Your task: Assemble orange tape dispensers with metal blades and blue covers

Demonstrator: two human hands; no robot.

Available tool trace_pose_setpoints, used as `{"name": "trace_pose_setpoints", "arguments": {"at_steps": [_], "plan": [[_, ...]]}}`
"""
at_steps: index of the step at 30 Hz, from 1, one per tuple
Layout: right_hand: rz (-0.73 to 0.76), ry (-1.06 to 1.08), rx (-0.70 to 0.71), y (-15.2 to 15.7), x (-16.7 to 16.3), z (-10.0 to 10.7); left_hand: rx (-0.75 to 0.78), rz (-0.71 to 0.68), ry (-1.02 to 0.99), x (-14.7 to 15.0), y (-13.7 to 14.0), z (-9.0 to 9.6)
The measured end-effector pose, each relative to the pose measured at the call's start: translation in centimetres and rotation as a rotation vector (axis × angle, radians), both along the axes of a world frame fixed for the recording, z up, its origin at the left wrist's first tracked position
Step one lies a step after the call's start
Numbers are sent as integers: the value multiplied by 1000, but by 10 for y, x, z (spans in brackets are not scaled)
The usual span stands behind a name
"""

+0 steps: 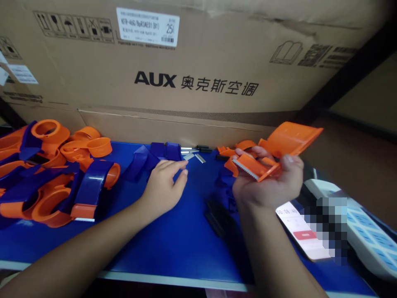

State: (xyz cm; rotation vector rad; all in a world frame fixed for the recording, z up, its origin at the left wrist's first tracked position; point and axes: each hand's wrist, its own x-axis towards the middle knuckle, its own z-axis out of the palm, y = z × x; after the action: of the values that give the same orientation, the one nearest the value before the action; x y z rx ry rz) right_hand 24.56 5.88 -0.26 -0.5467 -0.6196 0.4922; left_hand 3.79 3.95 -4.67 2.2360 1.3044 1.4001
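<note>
1. My right hand is turned palm up and curled around an orange tape-dispenser body; its toothed metal cutter lies across my fingers, and the wide curved guard sticks out beyond my fingertips
2. My left hand lies flat and open on the blue tabletop, fingers spread and holding nothing; the fingertips point at small metal blades lying just beyond them
3. Just past those blades are a few dark pins, and beyond my left fingers sit loose blue plastic parts
4. Well out to the left of my left hand is a heap of assembled orange-and-blue dispensers, the nearest showing its serrated edge
5. Beyond my right hand lie more orange pieces; below and between my wrists is a dark part
6. Behind both hands stands a cardboard box printed "AUX" with Chinese characters, handling symbols, and a white label showing "25"
7. Just right of my right wrist lies a phone whose screen reads like a timer, and beside it a white calculator
</note>
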Motion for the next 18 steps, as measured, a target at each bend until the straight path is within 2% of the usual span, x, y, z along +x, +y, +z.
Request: {"name": "trace_pose_setpoints", "arguments": {"at_steps": [3, 9, 13, 18], "plan": [[-84, 103, -5, 2, 6, 3, -14, 9, 357, 23, 45, 11], [-107, 58, 11, 6, 6, -1, -54, -66, 607, 84, 128, 22], [-127, 69, 21, 8, 8, -2, -65, -134, 744, 113, 153, 21], [-114, 15, 69, 7, 12, -3, -67, -233, 847, 141, 161, 18]]}}
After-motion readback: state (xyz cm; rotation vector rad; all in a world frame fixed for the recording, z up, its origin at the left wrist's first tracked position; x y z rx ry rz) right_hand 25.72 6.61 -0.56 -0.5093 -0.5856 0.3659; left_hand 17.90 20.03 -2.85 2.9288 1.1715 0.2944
